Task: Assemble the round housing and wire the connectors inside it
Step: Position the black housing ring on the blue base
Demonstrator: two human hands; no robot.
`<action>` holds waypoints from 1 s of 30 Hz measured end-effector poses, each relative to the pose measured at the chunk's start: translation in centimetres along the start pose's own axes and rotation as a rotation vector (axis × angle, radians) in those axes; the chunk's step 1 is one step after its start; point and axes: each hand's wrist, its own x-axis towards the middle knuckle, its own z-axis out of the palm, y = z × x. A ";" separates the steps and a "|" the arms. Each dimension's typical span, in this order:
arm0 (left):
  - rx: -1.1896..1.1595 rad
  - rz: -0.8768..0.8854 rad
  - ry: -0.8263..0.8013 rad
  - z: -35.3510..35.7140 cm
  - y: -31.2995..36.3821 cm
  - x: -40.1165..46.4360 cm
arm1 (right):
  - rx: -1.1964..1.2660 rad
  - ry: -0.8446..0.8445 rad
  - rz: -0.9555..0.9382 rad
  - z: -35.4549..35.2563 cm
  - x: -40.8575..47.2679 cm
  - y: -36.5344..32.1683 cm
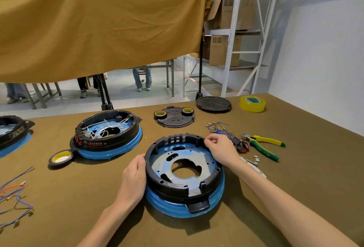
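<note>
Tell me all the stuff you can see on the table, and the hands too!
round housing: 1, black ring on blue base, no wires in it, front centre
wired housing: 1, black and blue, white wires inside, left of centre
third housing: 1, black and blue, cut off at left edge
black plate: 1, back centre, two small tape rolls on it
round lid: 1, black, back right
tape roll: 1, yellow, far right back
black tape roll: 1, beside wired housing
blue wires: 1 bunch, right
loose wires: 1 bunch, purple and red, left edge
pliers: 1, yellow-green handles, right
left hand: grips housing's left rim
right hand: pinches housing's back right rim
</note>
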 end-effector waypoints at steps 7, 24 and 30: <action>0.023 -0.015 -0.033 -0.4 -0.6 -0.4 | -0.053 -0.135 -0.018 -0.5 0.9 -1.2; -0.049 0.030 -0.020 -0.8 0.1 -1.0 | -0.053 -0.106 -0.038 0.2 0.4 -0.7; -0.059 0.028 -0.034 -1.1 0.1 -1.0 | -0.044 -0.128 -0.063 0.3 0.4 -0.5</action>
